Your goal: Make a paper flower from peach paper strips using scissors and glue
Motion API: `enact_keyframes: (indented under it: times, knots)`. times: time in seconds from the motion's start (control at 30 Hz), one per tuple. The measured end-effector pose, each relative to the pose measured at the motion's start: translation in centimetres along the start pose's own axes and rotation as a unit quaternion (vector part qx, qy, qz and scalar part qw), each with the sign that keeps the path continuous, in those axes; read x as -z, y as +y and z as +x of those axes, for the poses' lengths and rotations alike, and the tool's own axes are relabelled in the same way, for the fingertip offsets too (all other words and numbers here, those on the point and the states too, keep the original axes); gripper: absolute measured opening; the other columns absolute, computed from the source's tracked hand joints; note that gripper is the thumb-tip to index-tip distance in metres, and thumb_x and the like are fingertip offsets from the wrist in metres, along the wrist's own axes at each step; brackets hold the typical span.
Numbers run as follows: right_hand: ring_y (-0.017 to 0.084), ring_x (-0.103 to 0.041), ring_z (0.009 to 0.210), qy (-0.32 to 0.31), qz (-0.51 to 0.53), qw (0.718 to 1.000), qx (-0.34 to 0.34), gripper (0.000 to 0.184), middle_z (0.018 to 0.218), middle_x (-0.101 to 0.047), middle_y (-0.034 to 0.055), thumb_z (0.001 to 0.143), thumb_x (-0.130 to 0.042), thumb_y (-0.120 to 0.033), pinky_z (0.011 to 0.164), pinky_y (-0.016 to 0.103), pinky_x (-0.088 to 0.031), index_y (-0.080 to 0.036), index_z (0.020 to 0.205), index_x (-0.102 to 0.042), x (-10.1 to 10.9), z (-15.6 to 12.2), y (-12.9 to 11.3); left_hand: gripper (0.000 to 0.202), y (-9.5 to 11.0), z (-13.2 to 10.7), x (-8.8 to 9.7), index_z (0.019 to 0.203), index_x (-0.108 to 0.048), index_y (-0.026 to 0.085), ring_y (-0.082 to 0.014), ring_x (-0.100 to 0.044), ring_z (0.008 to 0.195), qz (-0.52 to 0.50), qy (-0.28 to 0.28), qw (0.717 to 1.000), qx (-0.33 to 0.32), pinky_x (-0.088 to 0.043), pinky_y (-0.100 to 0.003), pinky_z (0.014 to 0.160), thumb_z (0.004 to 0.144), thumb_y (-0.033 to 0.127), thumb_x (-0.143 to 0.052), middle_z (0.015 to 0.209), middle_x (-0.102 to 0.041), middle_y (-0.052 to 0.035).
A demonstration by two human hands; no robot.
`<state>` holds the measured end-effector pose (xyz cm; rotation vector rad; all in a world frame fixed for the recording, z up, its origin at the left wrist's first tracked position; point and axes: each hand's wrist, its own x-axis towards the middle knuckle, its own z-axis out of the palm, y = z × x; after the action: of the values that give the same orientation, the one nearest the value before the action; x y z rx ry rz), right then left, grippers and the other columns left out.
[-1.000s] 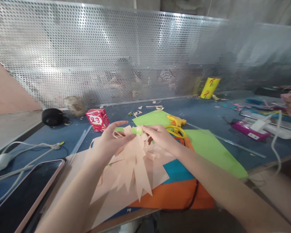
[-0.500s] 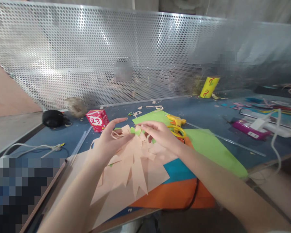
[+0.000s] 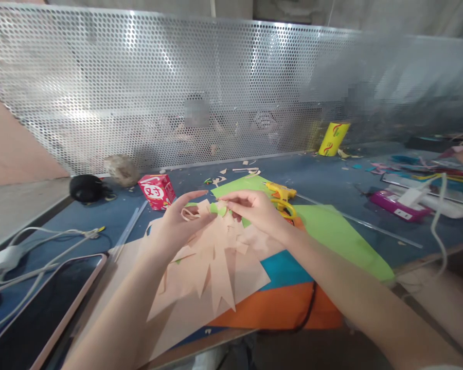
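Observation:
Above the peach paper sheet (image 3: pixel 177 308) I hold a peach paper bow (image 3: pixel 220 257) with long notched tails. My left hand (image 3: pixel 179 222) grips its left side, the thumb lying over the paper and the index finger stretched out above; the other fingers are mostly hidden. At the bow's middle sits a small light-green paper piece (image 3: pixel 218 208). My right hand (image 3: pixel 252 208) pinches the right end of this green piece between thumb and fingers.
Behind my right hand lie a yellow glue gun (image 3: pixel 281 191) and yellow-handled scissors (image 3: pixel 284 208). Green card (image 3: pixel 339 236) and orange card (image 3: pixel 281 308) lie to the right. A pink box (image 3: pixel 157 191) stands behind my left hand; a phone (image 3: pixel 50 308) lies front left.
My right thumb and fingers have shifted slightly on the green paper piece, which is now turned and bent more at its right end. My left hand has barely moved.

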<state>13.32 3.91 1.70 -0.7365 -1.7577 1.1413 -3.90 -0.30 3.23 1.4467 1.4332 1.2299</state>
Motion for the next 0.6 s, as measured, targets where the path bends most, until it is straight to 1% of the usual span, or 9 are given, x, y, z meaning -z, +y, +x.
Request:
enact_keyframes:
  times: [0.17,0.37,0.5,0.6]
  knots:
    - [0.009,-0.051,0.055,-0.005,0.001,1.000,0.006,0.022,0.070,-0.059,0.0006,0.078,-0.054,-0.028,0.051,0.023,-0.043,-0.018,0.095,-0.064,0.01,-0.01,-0.05,0.057,0.24,-0.02,-0.13,0.107,-0.056,0.021,-0.0098,-0.044,0.051,-0.008,0.003,1.000,0.000,-0.031,-0.022,0.046,0.054,0.033,-0.073,0.060,-0.053,0.0035]
    - [0.008,-0.051,0.054,-0.005,-0.007,1.000,-0.002,0.021,0.068,-0.059,0.0006,0.077,-0.055,-0.027,0.051,0.023,-0.042,-0.016,0.093,-0.064,0.01,-0.02,-0.19,0.052,0.33,-0.13,-0.01,0.104,-0.058,0.021,-0.0090,-0.041,0.049,0.008,0.010,1.000,0.004,-0.029,-0.021,0.045,0.055,0.033,-0.072,0.058,-0.049,0.0043]
    - [0.008,-0.052,0.055,-0.018,0.045,0.999,-0.020,0.027,0.069,-0.057,-0.0001,0.078,-0.053,-0.030,0.048,0.022,-0.043,-0.017,0.101,-0.059,-0.11,0.10,-0.37,0.051,0.17,0.05,0.14,0.102,-0.058,0.021,-0.0081,-0.040,0.048,0.009,0.021,1.000,-0.005,-0.028,-0.020,0.045,0.055,0.034,-0.072,0.057,-0.046,0.0057]
    - [0.010,-0.055,0.061,-0.036,0.085,0.994,-0.058,0.033,0.076,-0.058,0.0011,0.073,-0.059,-0.032,0.047,0.021,-0.044,-0.017,0.103,-0.054,-0.49,0.21,-0.13,0.053,0.10,0.24,0.15,0.103,-0.057,0.020,-0.0080,-0.041,0.048,-0.003,0.029,1.000,-0.008,-0.029,-0.020,0.044,0.055,0.035,-0.072,0.058,-0.048,0.0051]
